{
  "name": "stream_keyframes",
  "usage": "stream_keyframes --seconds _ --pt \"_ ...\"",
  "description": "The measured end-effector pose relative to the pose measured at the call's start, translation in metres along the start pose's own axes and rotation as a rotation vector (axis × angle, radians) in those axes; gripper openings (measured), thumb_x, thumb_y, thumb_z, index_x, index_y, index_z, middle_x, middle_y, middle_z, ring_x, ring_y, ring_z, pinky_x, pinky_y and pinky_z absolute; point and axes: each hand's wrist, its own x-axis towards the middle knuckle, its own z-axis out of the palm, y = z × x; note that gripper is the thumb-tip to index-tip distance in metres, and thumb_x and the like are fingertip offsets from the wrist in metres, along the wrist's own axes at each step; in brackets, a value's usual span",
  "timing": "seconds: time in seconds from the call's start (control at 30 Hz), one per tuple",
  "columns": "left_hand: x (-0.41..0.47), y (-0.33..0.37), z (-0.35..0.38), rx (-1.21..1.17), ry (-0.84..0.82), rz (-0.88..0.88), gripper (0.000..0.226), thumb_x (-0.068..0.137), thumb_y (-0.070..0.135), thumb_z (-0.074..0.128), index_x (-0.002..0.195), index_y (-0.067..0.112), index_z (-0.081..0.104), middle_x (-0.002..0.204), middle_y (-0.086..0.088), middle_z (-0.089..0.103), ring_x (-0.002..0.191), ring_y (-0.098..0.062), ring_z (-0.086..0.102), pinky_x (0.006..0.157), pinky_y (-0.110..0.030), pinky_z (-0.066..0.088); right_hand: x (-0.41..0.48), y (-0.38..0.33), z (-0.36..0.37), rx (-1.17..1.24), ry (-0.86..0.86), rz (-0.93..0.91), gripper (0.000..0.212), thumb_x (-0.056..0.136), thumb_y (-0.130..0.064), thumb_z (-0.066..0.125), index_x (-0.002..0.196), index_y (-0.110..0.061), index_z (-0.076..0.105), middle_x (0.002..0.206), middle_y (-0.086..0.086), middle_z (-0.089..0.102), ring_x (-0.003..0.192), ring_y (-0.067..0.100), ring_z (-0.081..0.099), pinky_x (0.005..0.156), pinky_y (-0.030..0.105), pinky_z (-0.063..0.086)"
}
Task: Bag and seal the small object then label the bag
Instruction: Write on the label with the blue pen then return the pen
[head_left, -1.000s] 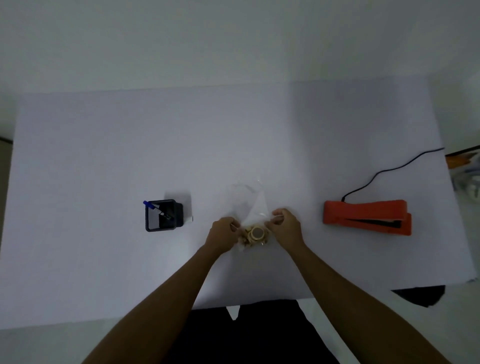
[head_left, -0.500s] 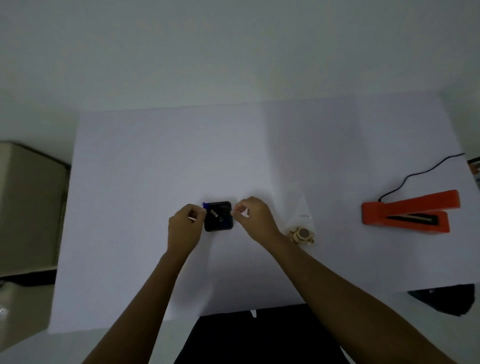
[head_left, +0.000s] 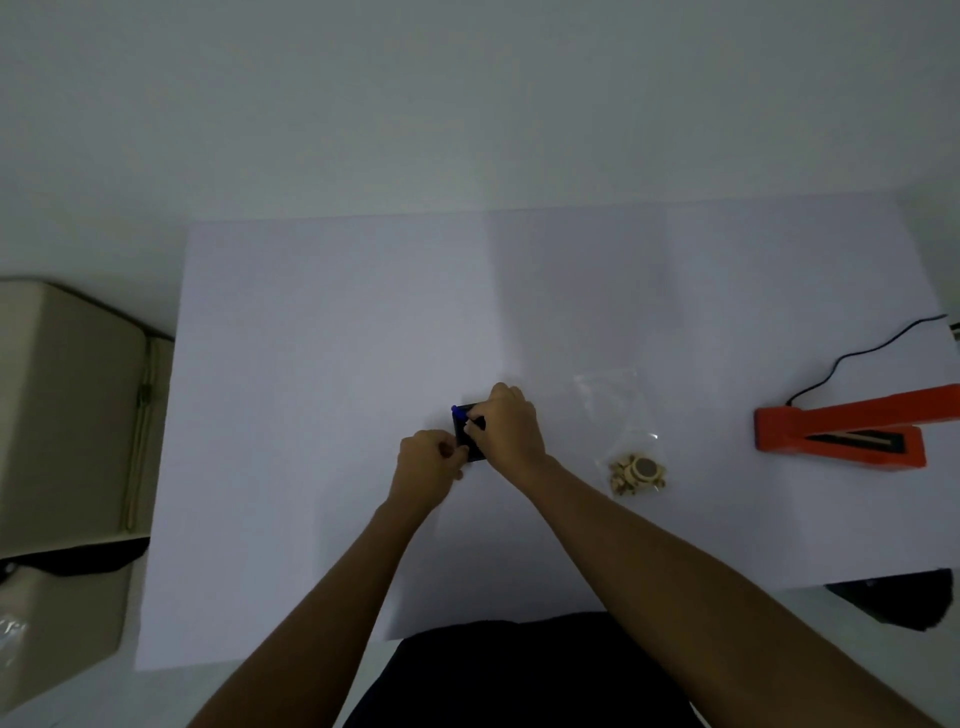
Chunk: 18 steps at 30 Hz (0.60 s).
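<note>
A clear plastic bag (head_left: 615, 410) lies flat on the white table (head_left: 322, 322), right of centre, with the small tan object (head_left: 638, 472) inside its near end. Nothing touches the bag. To its left stands a black pen holder (head_left: 469, 448) with a blue-capped pen (head_left: 456, 410) sticking out at its far left corner. My left hand (head_left: 428, 460) is closed against the holder's left side. My right hand (head_left: 509, 426) covers the holder from the right, its fingertips pinched on the pen just below the blue cap. Most of the holder is hidden by my hands.
An orange heat sealer (head_left: 836, 434) lies at the table's right edge, jaw partly raised, with a black cable (head_left: 852, 356) running off to the far right. A beige cabinet (head_left: 62, 405) stands beside the table's left edge. A dark object (head_left: 893, 597) sits below the right near corner.
Both hands left the bag and went left to the pen holder. The right hand has since moved onto the holder and closed on the pen. The camera view has shifted left.
</note>
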Motion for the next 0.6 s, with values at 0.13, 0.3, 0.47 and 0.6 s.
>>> stream_keyframes --seconds 0.13,0.3,0.47,0.6 --pt "0.007 0.004 -0.009 0.018 0.041 -0.003 0.012 0.087 0.009 0.064 0.080 0.003 0.071 0.063 -0.006 0.072 0.052 -0.010 0.066 0.057 -0.016 0.054 -0.003 0.008 -0.010 0.325 -0.008 0.018 0.014 0.087 -0.022 0.069 0.092 -0.010 0.071 0.091 0.002 0.056 0.086 0.018 0.052 0.072 0.029 0.044" --pt "0.014 0.001 -0.030 0.024 0.089 0.008 0.012 0.089 0.010 0.064 0.080 0.005 0.070 0.062 -0.003 0.071 0.054 -0.009 0.067 0.059 -0.019 0.054 -0.019 0.010 -0.059 0.998 0.071 0.246 0.014 0.094 -0.014 0.063 0.102 -0.003 0.066 0.093 0.006 0.072 0.085 0.009 0.068 0.078 0.018 0.050" --pt "0.019 -0.012 -0.049 0.034 0.138 0.000 0.015 0.089 0.009 0.063 0.077 0.004 0.071 0.059 -0.003 0.070 0.051 -0.006 0.065 0.057 -0.017 0.051 -0.039 0.029 -0.084 1.184 0.124 0.356 0.043 0.098 -0.011 0.057 0.136 -0.023 0.040 0.094 0.012 0.076 0.076 0.016 0.070 0.069 0.024 0.051" --pt "0.021 -0.018 -0.045 0.040 0.145 -0.050 0.015 0.090 0.010 0.062 0.083 0.001 0.072 0.060 -0.005 0.071 0.053 -0.009 0.066 0.060 -0.024 0.055 -0.049 0.042 -0.077 1.356 0.078 0.451 0.025 0.103 -0.009 0.043 0.120 -0.013 0.061 0.092 0.012 0.074 0.076 0.023 0.066 0.075 0.039 0.049"
